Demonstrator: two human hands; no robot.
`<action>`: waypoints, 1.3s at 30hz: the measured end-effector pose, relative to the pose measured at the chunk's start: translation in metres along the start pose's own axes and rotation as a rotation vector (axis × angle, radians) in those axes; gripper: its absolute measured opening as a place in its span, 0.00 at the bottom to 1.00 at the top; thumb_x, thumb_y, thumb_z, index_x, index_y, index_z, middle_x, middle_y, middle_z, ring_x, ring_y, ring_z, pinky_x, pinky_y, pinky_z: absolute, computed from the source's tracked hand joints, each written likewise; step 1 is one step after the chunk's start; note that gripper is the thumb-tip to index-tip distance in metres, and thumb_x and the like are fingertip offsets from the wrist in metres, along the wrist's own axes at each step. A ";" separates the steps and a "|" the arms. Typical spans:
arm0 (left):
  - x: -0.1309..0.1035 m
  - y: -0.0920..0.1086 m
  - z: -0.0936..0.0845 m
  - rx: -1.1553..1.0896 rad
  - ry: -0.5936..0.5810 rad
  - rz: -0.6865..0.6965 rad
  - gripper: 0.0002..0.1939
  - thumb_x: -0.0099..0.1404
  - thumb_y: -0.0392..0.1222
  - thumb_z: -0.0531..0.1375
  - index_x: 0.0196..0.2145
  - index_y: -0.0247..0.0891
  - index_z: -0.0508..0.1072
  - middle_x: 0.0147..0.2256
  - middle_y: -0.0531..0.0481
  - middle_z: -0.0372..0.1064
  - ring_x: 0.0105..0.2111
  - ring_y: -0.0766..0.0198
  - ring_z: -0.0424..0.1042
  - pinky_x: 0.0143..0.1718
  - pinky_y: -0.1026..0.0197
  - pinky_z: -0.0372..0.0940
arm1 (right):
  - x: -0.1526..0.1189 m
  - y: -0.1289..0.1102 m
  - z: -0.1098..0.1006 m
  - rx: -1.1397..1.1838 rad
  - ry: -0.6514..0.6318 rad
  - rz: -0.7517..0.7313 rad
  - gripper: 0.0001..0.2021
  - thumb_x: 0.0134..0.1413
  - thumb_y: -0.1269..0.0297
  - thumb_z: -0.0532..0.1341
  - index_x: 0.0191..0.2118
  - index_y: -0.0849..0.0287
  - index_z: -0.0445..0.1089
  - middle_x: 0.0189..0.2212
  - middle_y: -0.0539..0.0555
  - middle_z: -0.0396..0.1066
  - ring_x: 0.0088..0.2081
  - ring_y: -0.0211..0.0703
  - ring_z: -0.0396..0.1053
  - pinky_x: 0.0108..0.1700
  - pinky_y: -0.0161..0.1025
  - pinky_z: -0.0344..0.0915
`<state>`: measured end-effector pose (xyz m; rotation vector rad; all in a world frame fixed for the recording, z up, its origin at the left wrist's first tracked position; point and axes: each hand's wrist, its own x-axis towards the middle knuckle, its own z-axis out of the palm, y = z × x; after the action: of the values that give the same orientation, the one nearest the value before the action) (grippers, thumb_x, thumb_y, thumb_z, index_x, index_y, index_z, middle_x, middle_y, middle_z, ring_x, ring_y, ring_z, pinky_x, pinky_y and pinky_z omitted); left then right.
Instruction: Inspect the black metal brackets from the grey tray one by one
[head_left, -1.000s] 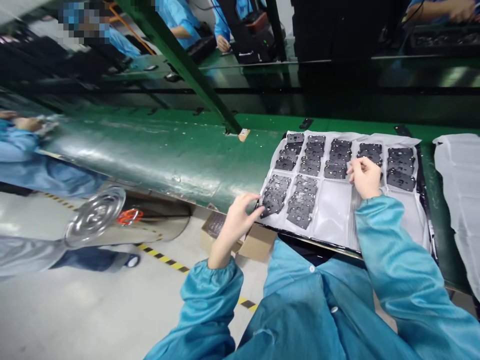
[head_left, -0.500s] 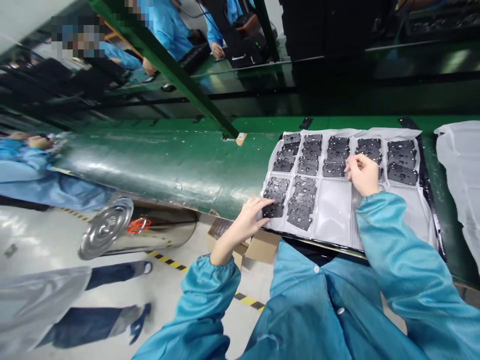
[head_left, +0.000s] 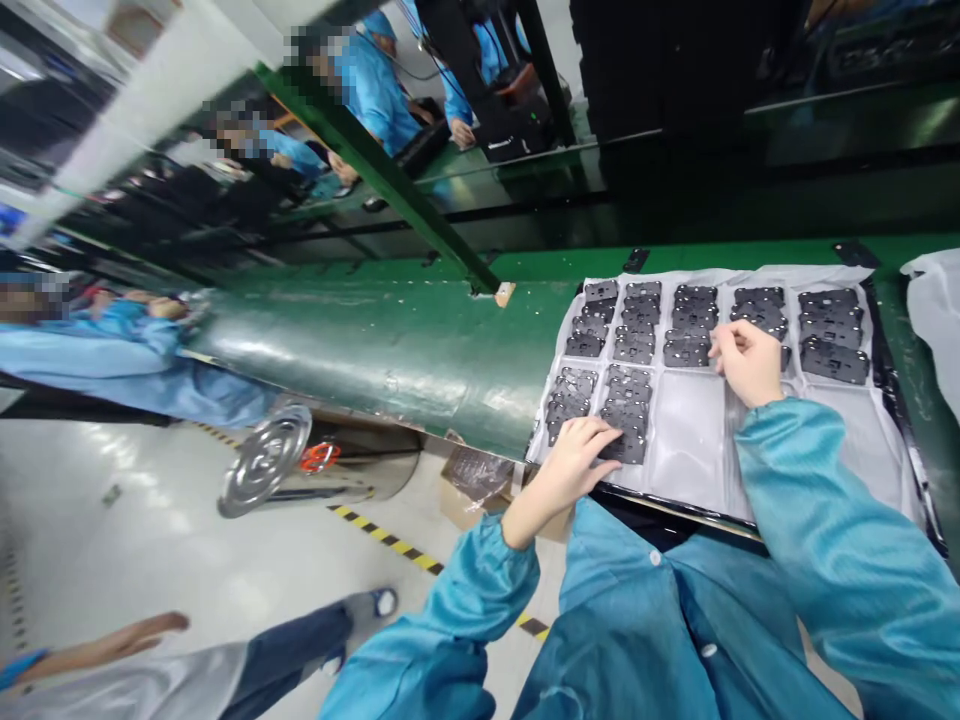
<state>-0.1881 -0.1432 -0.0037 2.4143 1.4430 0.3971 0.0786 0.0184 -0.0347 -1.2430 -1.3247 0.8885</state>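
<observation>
The black plates [head_left: 631, 447] lie in overlapping stacks on a white sheet [head_left: 694, 440], which sits on a dark tray [head_left: 896, 370] at the near edge of the green conveyor belt [head_left: 375, 340]. Against the frame half a second earlier, we note that the left hand [head_left: 581, 462] has shifted from the stack at the sheet's near-left corner to the next stack to its right, and now rests with fingers spread flat on the nearest plate, pressing rather than gripping. The right hand [head_left: 746, 362] stays at the far row, fingers curled around a plate edge [head_left: 780, 352] in the fourth column; we cannot tell whether the plate is lifted. Each plate is roughly rectangular, long axis running left to right along the tray's near edge; the stacks step away toward the far edge. A steel drum [head_left: 315, 470] lies below the belt on the left. Other people in blue smocks [head_left: 112, 350] work along the belt's far-left side.
</observation>
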 end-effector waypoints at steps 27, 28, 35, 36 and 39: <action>0.334 -0.070 -0.019 0.119 0.126 -0.529 0.23 0.64 0.46 0.59 0.52 0.29 0.63 0.53 0.29 0.61 0.54 0.46 0.64 0.53 0.50 0.59 | -0.009 -0.007 0.001 -0.061 0.024 -0.027 0.16 0.59 0.54 0.54 0.27 0.59 0.68 0.19 0.49 0.68 0.21 0.36 0.65 0.27 0.31 0.60; 0.346 -0.073 -0.013 0.123 0.119 -0.575 0.26 0.62 0.46 0.60 0.52 0.27 0.61 0.53 0.25 0.60 0.55 0.43 0.63 0.52 0.48 0.60 | -0.009 -0.007 0.001 -0.061 0.021 -0.035 0.15 0.59 0.55 0.54 0.27 0.59 0.68 0.19 0.49 0.68 0.22 0.36 0.65 0.27 0.31 0.60; 0.391 -0.100 0.003 0.070 -0.034 -0.727 0.27 0.56 0.47 0.66 0.47 0.27 0.63 0.47 0.26 0.67 0.48 0.45 0.70 0.44 0.52 0.66 | -0.012 -0.013 0.009 -0.100 -0.025 -0.043 0.14 0.59 0.60 0.53 0.24 0.57 0.65 0.18 0.47 0.65 0.21 0.35 0.62 0.27 0.31 0.57; 0.393 -0.103 0.001 0.057 -0.059 -0.725 0.25 0.55 0.47 0.67 0.44 0.28 0.65 0.43 0.30 0.70 0.45 0.47 0.72 0.43 0.53 0.67 | -0.012 -0.013 0.010 -0.110 -0.024 -0.044 0.14 0.59 0.61 0.53 0.24 0.57 0.65 0.18 0.46 0.65 0.21 0.35 0.61 0.28 0.31 0.56; 0.397 -0.104 -0.004 0.037 -0.067 -0.674 0.19 0.55 0.45 0.66 0.39 0.30 0.68 0.38 0.35 0.72 0.43 0.48 0.73 0.42 0.54 0.67 | -0.013 -0.013 0.011 -0.136 -0.021 -0.038 0.13 0.59 0.62 0.53 0.24 0.57 0.66 0.18 0.46 0.64 0.21 0.35 0.61 0.27 0.31 0.56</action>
<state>-0.0913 0.2557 -0.0082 1.7827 2.1070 0.1238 0.0644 0.0044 -0.0266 -1.3123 -1.4401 0.7970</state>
